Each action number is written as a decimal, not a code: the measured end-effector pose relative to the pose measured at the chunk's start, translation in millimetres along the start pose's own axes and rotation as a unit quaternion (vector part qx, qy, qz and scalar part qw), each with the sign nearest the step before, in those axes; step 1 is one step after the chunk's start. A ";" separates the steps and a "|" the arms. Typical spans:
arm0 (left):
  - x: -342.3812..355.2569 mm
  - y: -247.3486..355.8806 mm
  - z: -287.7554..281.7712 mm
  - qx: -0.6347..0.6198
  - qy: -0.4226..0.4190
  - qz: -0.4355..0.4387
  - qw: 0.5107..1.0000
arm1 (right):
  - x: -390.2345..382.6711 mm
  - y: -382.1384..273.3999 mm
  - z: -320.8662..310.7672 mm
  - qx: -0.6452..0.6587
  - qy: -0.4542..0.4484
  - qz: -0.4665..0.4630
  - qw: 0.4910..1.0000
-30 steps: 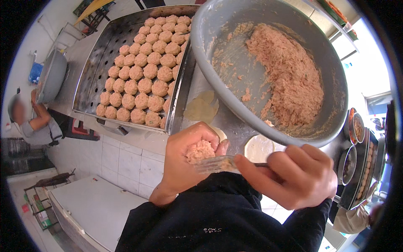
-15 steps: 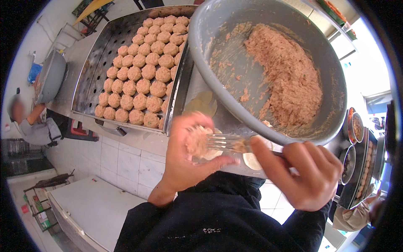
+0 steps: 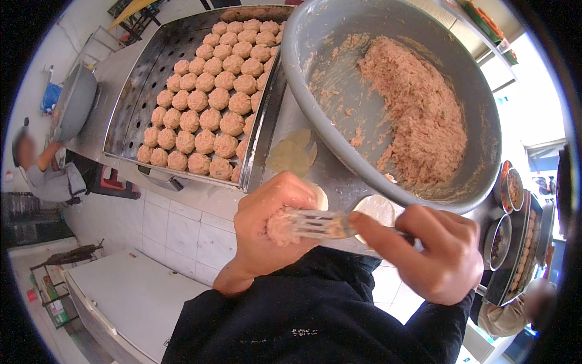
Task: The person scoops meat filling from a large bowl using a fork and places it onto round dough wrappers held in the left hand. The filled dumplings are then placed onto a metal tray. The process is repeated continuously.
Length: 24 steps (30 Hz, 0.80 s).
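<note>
- left hand (image 3: 267, 233) sits low centre of the frame, fingers curled into a loose cup around a lump of pinkish minced filling (image 3: 280, 227), maybe on a thin wrapper but I can't really tell
- right hand (image 3: 433, 252) is at lower right, fingers pinched closed on the handle of a metal fork (image 3: 321, 223)
- the bit that matters: the fork's long axis runs nearly flat across the frame, tines pointing left and lying right on the filling in the left palm, so the filling is directly left of the right fingertips
- big grey mixing bowl (image 3: 315, 121) at upper right, with the rest of the minced filling piled on its right side, just above both hands, nearer the right one
- perforated steel tray (image 3: 130, 109) at upper left, packed with rows of finished dumplings (image 3: 206, 103), well apart from the hands
- small round pale wrappers (image 3: 377, 207) peek out just under the bowl rim
</note>
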<state>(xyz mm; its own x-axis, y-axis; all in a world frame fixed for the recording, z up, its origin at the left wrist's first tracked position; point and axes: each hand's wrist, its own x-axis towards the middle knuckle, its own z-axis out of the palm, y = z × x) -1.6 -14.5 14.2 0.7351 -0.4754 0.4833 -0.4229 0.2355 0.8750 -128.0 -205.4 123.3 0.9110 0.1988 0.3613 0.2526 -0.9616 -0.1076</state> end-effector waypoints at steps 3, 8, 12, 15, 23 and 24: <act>-0.2 0.4 -1.7 0.027 -0.032 -0.048 0.998 | -2.5 0.3 -1.3 0.001 -0.017 0.021 1.000; -2.3 -6.8 2.8 0.047 -0.016 -0.026 0.998 | -5.0 -0.2 -1.5 -0.009 -0.064 0.047 0.997; -0.9 -3.3 5.7 0.068 -0.028 -0.002 0.997 | -4.8 -4.2 3.8 -0.059 -0.045 0.015 0.997; 0.7 5.5 8.5 0.043 -0.022 -0.051 0.998 | -8.2 -1.4 6.8 -0.112 0.005 -0.044 0.993; -0.6 -3.5 5.4 -0.014 -0.014 -0.162 0.987 | 10.7 109.2 -0.2 -0.020 0.111 0.139 0.984; -1.6 -5.5 3.4 -0.030 -0.019 -0.164 0.986 | 14.8 125.6 -8.7 -0.146 -0.047 0.176 0.972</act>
<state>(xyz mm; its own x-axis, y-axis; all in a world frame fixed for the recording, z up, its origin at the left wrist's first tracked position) -2.2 -17.9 8.5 0.8065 -0.5655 0.1727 -0.1318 0.1129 0.9848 -85.6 -325.0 123.1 0.9536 -0.1496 0.2613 -0.1717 -0.9831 0.0636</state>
